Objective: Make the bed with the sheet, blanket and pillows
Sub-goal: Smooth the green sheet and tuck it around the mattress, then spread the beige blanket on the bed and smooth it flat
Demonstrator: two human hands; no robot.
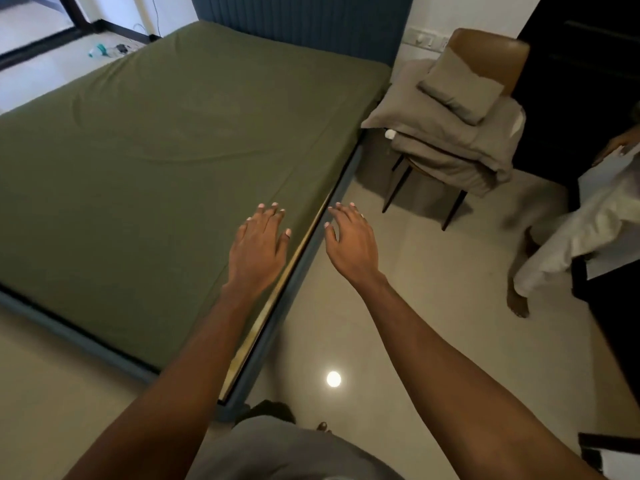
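1. Both hands are released, fingers spread, holding nothing. The left hand (261,244) is over the near right edge of the bed, and the right hand (349,237) is over the floor (398,341) just beside the bed frame (277,323).
2. The green sheet (173,133) is already spread over the mattress, under the left hand. I cannot tell whether the palm touches it. It looks thin and soft, best smoothed flat or pinched at the edge.
3. Farther right, well apart from both hands, a chair (491,50) holds the folded beige blanket (460,164), with a large pillow (415,112) and a small pillow (457,95) on top.
4. That stack is probably light, bulky and floppy. Lift the pillows off first, then take the blanket by a folded edge.
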